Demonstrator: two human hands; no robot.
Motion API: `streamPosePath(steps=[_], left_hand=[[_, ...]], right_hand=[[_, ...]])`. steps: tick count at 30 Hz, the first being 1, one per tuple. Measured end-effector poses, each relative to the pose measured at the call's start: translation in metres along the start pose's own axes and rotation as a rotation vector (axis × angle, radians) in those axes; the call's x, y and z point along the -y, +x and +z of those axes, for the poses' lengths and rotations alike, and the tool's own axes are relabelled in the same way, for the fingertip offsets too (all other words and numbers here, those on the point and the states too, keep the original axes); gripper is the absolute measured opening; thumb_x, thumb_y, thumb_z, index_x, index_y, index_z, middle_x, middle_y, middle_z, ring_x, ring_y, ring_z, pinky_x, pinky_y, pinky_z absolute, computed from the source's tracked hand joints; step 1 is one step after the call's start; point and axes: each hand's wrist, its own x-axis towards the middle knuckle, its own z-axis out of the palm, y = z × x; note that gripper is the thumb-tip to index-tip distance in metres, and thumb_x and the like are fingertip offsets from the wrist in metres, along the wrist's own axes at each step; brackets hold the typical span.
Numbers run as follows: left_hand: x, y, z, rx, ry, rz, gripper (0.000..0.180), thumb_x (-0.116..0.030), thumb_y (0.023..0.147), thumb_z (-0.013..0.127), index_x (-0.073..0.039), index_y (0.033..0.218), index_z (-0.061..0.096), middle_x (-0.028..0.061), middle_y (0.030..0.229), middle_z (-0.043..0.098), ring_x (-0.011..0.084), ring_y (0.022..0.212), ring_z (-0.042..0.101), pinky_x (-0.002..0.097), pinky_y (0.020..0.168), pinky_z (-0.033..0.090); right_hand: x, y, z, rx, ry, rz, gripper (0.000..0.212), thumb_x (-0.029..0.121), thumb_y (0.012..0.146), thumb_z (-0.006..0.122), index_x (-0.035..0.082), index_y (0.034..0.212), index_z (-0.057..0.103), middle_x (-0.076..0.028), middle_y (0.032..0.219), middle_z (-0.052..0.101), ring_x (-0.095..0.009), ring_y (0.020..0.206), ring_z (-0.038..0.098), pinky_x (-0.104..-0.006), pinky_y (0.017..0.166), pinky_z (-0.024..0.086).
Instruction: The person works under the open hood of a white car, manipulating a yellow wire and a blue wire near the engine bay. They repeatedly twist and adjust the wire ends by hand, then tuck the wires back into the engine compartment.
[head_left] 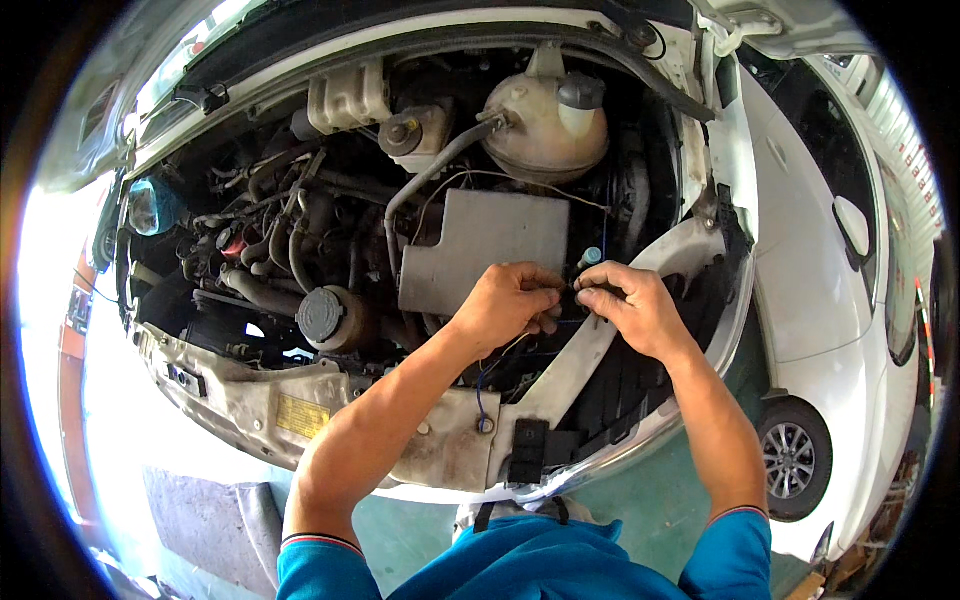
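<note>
Dark piece (pixel 572 288), too small to identify, sits between both sets of fingertips; take it as the dial's centre. Left hand (pixel 515 305) pinches it from 9 o'clock, fingers curled; right hand (pixel 632 303) closes thumb and forefinger on it from 3. Just beside, at 1, stands a round pale-blue cap (pixel 590 257). At 6, a scuffed, off-white metal strut (pixel 573 374) slants up beneath the right hand toward 2. Thin blue wire (pixel 480 388) loops at 7. The grey plate (pixel 487 238) at 10 is flat and matt, square-cornered with a stepped left edge; its bare top gives open room behind the left hand. A dark recess (pixel 625 385) opens at 5, bounded by the curved wing.

Farther off, at 12, bulges a stained, cloudy plastic tank (pixel 545 140), a smooth rubber hose (pixel 440 163) curving from it toward 10. A ribbed grey lid (pixel 320 315) is at 9. Beyond the wing, at 3, a glossy white car (pixel 805 270) leaves a narrow strip of green floor (pixel 748 365).
</note>
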Motion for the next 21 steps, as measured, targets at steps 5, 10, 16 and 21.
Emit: streamPosePath(steps=[5, 10, 16, 21], left_hand=[[-0.003, -0.005, 0.001, 0.036, -0.032, 0.041, 0.025, -0.011, 0.099, 0.066, 0.005, 0.119, 0.067, 0.0101, 0.097, 0.072, 0.0163, 0.080, 0.070, 0.0295, 0.070, 0.057], [-0.003, -0.007, 0.000, 0.044, -0.111, 0.038, 0.027, -0.013, 0.098, 0.068, 0.004, 0.120, 0.066, 0.0109, 0.100, 0.072, 0.0183, 0.082, 0.072, 0.0304, 0.074, 0.059], [0.001, -0.009, 0.000, 0.061, -0.194, 0.038, 0.031, -0.012, 0.097, 0.069, 0.004, 0.123, 0.064, 0.0118, 0.105, 0.071, 0.0206, 0.091, 0.073, 0.0314, 0.077, 0.061], [0.003, -0.008, 0.000, 0.072, -0.240, 0.038, 0.029, -0.011, 0.097, 0.068, 0.005, 0.121, 0.065, 0.0116, 0.106, 0.070, 0.0199, 0.090, 0.073, 0.0307, 0.079, 0.062]], right_hand=[[-0.005, -0.003, 0.006, 0.001, 0.031, -0.028, 0.019, 0.004, 0.090, 0.074, -0.002, 0.106, 0.067, -0.012, 0.093, 0.075, -0.016, 0.087, 0.071, -0.0321, 0.082, 0.056], [-0.010, -0.003, 0.009, -0.023, 0.062, -0.002, 0.023, 0.001, 0.088, 0.074, -0.002, 0.107, 0.062, -0.013, 0.096, 0.074, -0.020, 0.091, 0.074, -0.0341, 0.082, 0.058], [-0.005, -0.002, 0.011, -0.064, 0.092, 0.059, 0.027, 0.000, 0.087, 0.074, -0.002, 0.110, 0.059, -0.014, 0.096, 0.074, -0.021, 0.093, 0.074, -0.0342, 0.081, 0.058], [-0.002, -0.002, 0.011, -0.079, 0.095, 0.065, 0.028, 0.000, 0.088, 0.073, -0.003, 0.112, 0.058, -0.013, 0.097, 0.073, -0.019, 0.092, 0.072, -0.0323, 0.079, 0.057]])
